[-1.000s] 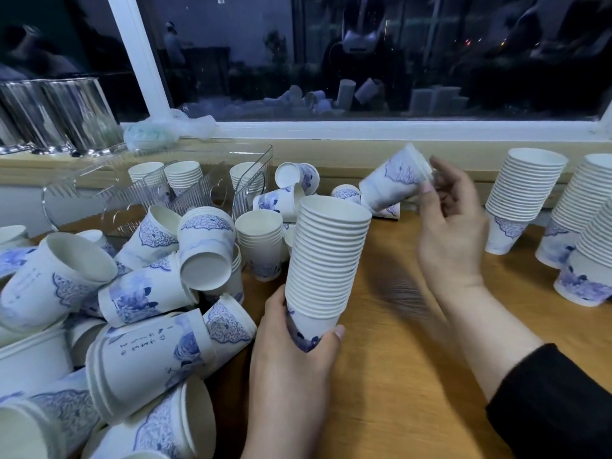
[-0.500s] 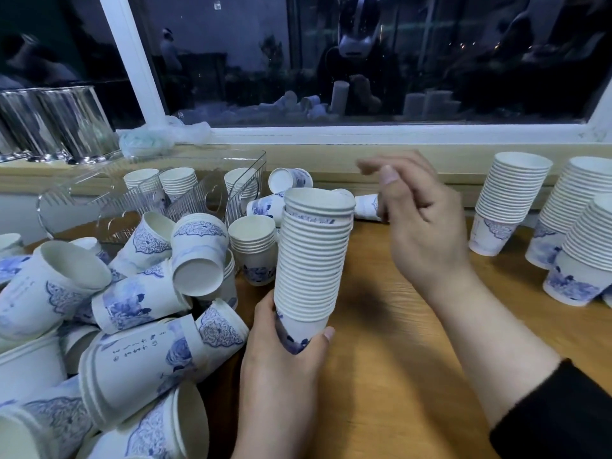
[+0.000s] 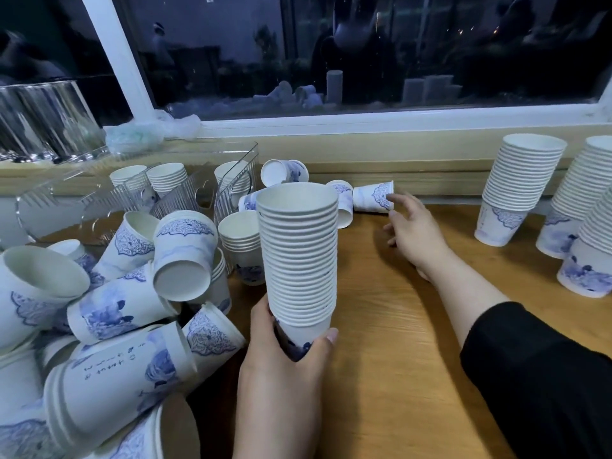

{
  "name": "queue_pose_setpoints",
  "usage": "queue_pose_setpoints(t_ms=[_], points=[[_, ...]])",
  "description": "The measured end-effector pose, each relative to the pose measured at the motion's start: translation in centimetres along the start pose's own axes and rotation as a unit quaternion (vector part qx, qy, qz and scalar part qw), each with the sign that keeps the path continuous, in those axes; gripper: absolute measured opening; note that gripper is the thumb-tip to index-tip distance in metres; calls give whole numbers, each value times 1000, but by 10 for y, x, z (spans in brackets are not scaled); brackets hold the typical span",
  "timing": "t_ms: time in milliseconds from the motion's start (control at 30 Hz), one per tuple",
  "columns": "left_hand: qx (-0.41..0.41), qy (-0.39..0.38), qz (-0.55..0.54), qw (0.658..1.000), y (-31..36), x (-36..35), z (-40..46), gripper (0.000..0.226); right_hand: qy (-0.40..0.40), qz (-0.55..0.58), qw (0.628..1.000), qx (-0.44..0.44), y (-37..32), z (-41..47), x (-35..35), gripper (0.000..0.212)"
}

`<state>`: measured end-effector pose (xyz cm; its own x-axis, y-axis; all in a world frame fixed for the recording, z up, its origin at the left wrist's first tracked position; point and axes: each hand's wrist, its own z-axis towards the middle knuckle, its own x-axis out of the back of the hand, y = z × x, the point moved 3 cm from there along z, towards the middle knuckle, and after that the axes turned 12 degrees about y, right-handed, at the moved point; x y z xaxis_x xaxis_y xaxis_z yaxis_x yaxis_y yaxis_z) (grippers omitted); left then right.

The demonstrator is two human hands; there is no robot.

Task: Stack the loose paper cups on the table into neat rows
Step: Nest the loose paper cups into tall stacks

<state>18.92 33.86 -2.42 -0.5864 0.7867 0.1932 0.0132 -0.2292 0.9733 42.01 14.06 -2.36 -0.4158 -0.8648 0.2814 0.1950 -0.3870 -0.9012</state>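
Black fabric of the sleeve (image 3: 543, 376) is filling the lower right of the frame, and at lower centre the left hand (image 3: 281, 369) is gripping the held stack (image 3: 299, 256) of nested paper cups by its bottom cup, keeping it upright above the wooden table (image 3: 390, 326). A second ago the right hand was carrying a single cup toward this stack; half a second ago that cup was already seated on top; now the right hand (image 3: 414, 226) is empty, fingers spread and loose, and is reaching to the upper centre, its fingertips just touching a loose cup (image 3: 372, 197) lying on its side against the wall ledge. So the held stack is growing by one, and this cup is probably the next to go on. At left a jumble of tipped cups (image 3: 109, 303) is waiting to be sorted, while at far right the finished stacks (image 3: 520, 187) are standing close together in a row
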Motion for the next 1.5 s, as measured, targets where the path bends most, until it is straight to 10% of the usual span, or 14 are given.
queue_pose_setpoints(t_ms=[267, 667, 933, 1267, 1500], points=[[-6, 2, 7, 1000, -1, 0, 0, 63, -6, 12, 999, -37, -1, 9, -8, 31], [-26, -44, 12, 999, 5, -3, -3, 62, 218, 231, 940, 126, -106, -92, 96, 18], [-74, -96, 39, 992, 10, -12, -20, 57, 108, 65, 934, 335, -189, -148, 138, 19], [-106, -135, 31, 985, 10, -25, -33, 59, -69, -59, 932, 351, -163, -158, 152, 31], [-93, -145, -3, 985, 12, -62, -42, 55, -108, 73, 987, 92, -59, -172, 140, 75]])
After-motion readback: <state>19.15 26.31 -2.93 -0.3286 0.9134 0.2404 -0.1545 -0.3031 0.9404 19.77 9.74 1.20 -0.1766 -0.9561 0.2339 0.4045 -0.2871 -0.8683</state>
